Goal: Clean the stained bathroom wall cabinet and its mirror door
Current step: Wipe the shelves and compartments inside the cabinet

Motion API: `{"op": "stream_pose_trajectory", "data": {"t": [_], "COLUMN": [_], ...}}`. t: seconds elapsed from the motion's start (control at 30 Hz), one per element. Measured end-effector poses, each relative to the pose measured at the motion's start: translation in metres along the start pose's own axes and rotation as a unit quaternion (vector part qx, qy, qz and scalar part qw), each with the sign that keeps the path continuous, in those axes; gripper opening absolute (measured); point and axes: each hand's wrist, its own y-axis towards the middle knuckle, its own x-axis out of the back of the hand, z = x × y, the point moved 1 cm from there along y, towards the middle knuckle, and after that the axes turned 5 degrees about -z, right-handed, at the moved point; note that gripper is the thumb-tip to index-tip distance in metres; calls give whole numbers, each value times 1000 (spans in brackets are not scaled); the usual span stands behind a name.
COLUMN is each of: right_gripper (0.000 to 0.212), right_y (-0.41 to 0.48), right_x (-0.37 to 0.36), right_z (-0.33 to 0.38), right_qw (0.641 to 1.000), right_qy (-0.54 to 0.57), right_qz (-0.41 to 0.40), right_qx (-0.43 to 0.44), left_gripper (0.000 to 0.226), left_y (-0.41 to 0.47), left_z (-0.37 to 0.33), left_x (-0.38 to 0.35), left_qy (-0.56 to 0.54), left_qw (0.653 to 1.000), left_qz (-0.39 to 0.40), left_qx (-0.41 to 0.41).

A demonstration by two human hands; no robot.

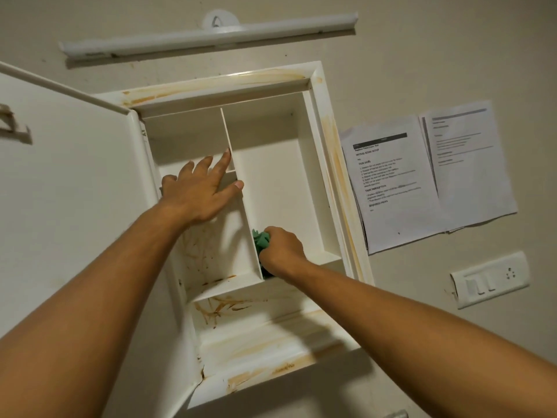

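The white wall cabinet (328,164) hangs open, its frame and lower shelves streaked with brown-orange stains. Its door (75,188) is swung out to the left, and only the door's white inner side shows; the mirror face is hidden. My left hand (199,191) rests with straight, spread fingers on the vertical divider and the small middle shelf. My right hand (281,251) grips a bunched green cloth (260,239) and holds it against the divider's right face, low in the right compartment.
A white tube light (208,34) is fixed to the wall above the cabinet. Printed paper sheets (428,176) are stuck to the wall on the right, with a switch and socket plate (489,279) below them.
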Motion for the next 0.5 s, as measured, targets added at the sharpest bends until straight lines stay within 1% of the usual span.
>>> {"op": "stream_pose_trajectory", "data": {"t": [0.07,0.1,0.13,0.2,0.23,0.27,0.33,0.37,0.4,0.43,0.5], "right_gripper": [17,15,16,22,24,27,30,30,29,29,31], "right_y": [-13,-21,-31,-44,-45,-36,-8,7,19,27,28], "right_x": [9,14,15,21,24,30,53,66,75,79,66], "right_z": [0,1,2,15,24,40,76,96,110,117,103], "right_qw": [999,995,987,953,928,901,857,845,849,863,894], "right_qy": [45,94,153,275,340,402,500,525,524,505,443], "right_qz": [13,16,31,49,59,68,62,55,47,36,3], "right_qx": [-2,-13,-41,-114,-141,-146,-114,-86,-52,-9,73], "left_gripper": [83,83,83,83,81,78,65,61,65,72,88], "left_y": [-1,-1,-2,-4,-6,-6,-5,-5,-5,-4,-1], "left_z": [-1,-2,-2,-3,-4,-3,-2,-1,1,3,6], "left_x": [3,7,9,15,17,22,26,28,28,29,28], "left_qy": [-24,-45,-70,-120,-143,-158,-181,-194,-208,-216,-202], "left_qw": [1000,999,997,992,988,986,982,979,976,973,975], "left_qz": [13,15,25,40,45,45,48,51,61,71,86], "left_qx": [10,17,23,30,31,32,30,31,33,32,24]}}
